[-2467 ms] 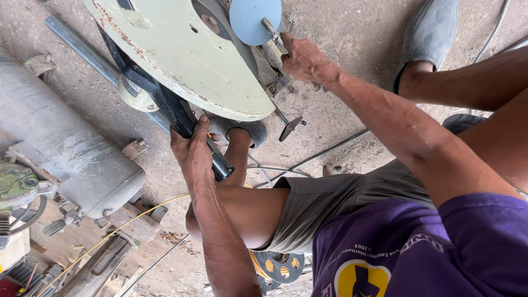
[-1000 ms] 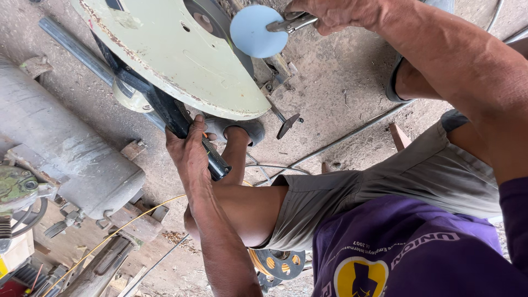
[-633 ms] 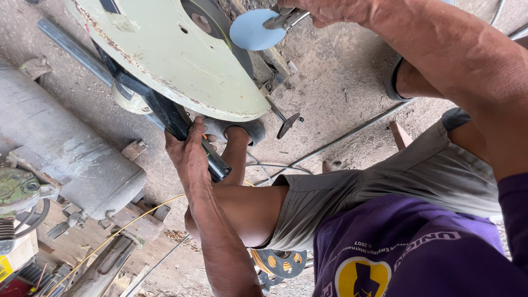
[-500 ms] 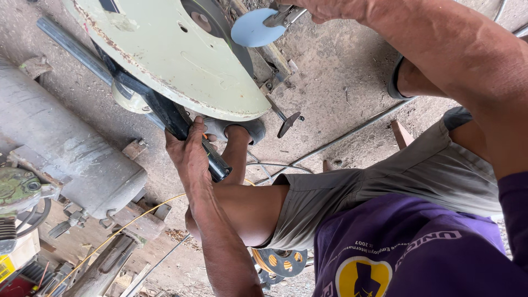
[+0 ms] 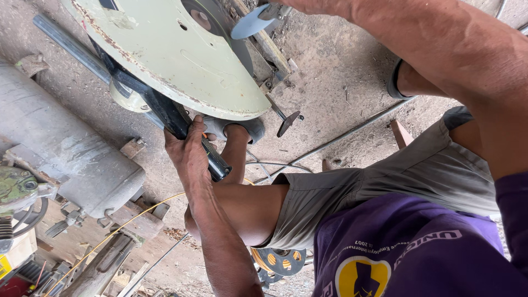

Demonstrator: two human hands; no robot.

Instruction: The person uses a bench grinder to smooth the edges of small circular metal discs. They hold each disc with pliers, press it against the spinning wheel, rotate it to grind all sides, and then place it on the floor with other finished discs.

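My left hand (image 5: 190,157) is closed around the black handle (image 5: 215,166) of a cut-off saw, just below its pale green blade guard (image 5: 181,60). My right arm reaches across to the top edge, where my right hand (image 5: 316,4) is mostly cut off by the frame. It grips a metal tool (image 5: 273,10) set against a round blue-grey disc (image 5: 250,23). The disc is tilted and sits beside the dark blade hub (image 5: 199,15). My bent knee and grey shorts fill the lower middle of the view.
A grey metal tank (image 5: 60,143) lies at the left, with a steel pipe (image 5: 71,47) running under the saw. A T-handled clamp screw (image 5: 286,118) juts out below the guard. A yellow wire (image 5: 137,217), a thin cable (image 5: 352,132) and scrap parts lie on the dirt floor.
My right hand has carried the disc up toward the top edge, and the disc has tilted from face-on to nearly edge-on. My left hand has stayed on the handle.
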